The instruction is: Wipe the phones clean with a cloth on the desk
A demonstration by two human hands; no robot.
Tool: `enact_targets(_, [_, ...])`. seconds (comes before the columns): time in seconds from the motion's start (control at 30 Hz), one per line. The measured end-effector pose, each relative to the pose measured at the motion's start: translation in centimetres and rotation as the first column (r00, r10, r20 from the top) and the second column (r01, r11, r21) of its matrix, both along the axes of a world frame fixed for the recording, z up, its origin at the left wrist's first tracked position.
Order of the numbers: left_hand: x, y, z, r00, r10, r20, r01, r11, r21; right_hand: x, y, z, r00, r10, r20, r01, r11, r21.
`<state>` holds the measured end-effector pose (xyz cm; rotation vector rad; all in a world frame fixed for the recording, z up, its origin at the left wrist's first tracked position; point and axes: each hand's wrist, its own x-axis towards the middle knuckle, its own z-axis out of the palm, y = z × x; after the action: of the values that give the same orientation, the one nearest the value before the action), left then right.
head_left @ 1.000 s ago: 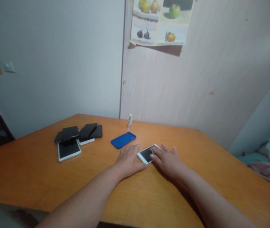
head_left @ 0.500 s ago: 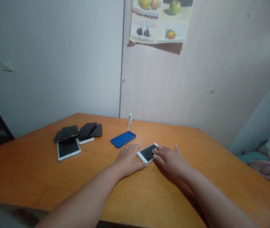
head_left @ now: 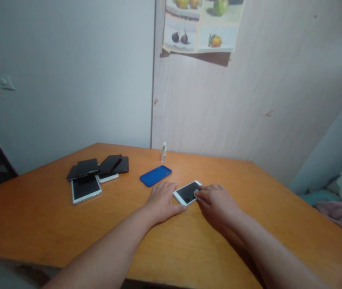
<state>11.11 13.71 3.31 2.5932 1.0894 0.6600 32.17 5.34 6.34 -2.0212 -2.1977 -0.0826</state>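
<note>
A white smartphone with a dark screen lies flat on the wooden table, tilted slightly in my view. My left hand steadies its left end, thumb at the near corner and fingers by the far side. Over the right end is my right hand, its fingertips pinched together on a small whitish piece that touches the screen. What that piece is made of is too small to tell. A blue phone case rests just beyond my left hand.
To the left, several dark and white tablets or phones lie in an overlapping pile. A small clear bottle stands near the wall at the back. The table has its near edge below my forearms. Bedding shows at far right.
My right hand's fingers have drawn together from a spread pose and closed on the small whitish piece. My left hand and the smartphone have stayed in place.
</note>
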Motion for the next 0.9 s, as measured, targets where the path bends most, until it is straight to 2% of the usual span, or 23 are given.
enact_targets(0.07, [0.0, 0.0, 0.0, 1.0, 0.002, -0.003, -0.002, 1.0, 0.0, 0.5, 0.3, -0.3, 0.998, -0.066, -0.008, 0.066, 0.997, 0.031])
enact_targets(0.13, [0.0, 0.0, 0.1, 1.0, 0.003, -0.002, -0.003, 1.0, -0.002, 0.0, 0.3, -0.5, 0.998, -0.039, -0.043, 0.042, 0.997, 0.066])
enact_targets(0.27, [0.0, 0.0, 0.0, 1.0, -0.005, 0.006, 0.005, 1.0, -0.009, -2.4, -0.2, -0.8, 0.976, 0.188, -0.111, -0.182, 0.981, 0.063])
enact_targets(0.33, [-0.1, 0.0, 0.0, 1.0, -0.009, 0.01, 0.009, 1.0, -0.01, -3.0, -0.4, -0.7, 0.964, 0.244, -0.107, -0.239, 0.97, 0.05])
enact_targets(0.4, [0.0, 0.0, 0.1, 1.0, -0.006, 0.01, 0.006, 1.0, -0.012, -2.6, -0.2, -0.5, 0.977, 0.2, -0.074, -0.197, 0.979, 0.046])
enact_targets(0.53, [0.0, -0.1, 0.2, 1.0, 0.003, -0.006, -0.003, 1.0, -0.017, -0.4, 0.3, -0.1, 0.999, -0.05, -0.007, 0.05, 0.998, 0.046])
enact_targets(0.6, [0.0, -0.1, 0.2, 1.0, -0.001, -0.01, 0.0, 1.0, -0.014, -0.1, 0.3, 0.0, 0.997, -0.071, -0.018, 0.071, 0.997, 0.031])
enact_targets(0.7, [0.0, 0.0, 0.1, 1.0, -0.003, -0.004, 0.003, 1.0, -0.003, -1.2, -0.4, 0.1, 0.994, 0.079, -0.073, -0.078, 0.997, 0.008])
enact_targets(0.8, [0.0, 0.0, 0.0, 1.0, -0.004, -0.002, 0.004, 1.0, -0.001, -2.5, -1.0, 0.3, 0.965, 0.238, -0.107, -0.24, 0.971, 0.0])
enact_targets(0.87, [-0.1, 0.0, 0.0, 1.0, -0.005, -0.004, 0.005, 1.0, -0.002, -2.5, -1.1, 0.5, 0.963, 0.246, -0.107, -0.248, 0.969, -0.009])
enact_targets(0.9, [-0.1, 0.0, 0.0, 1.0, -0.006, -0.006, 0.006, 1.0, -0.002, -2.1, -1.0, 0.5, 0.973, 0.209, -0.097, -0.212, 0.977, -0.015])
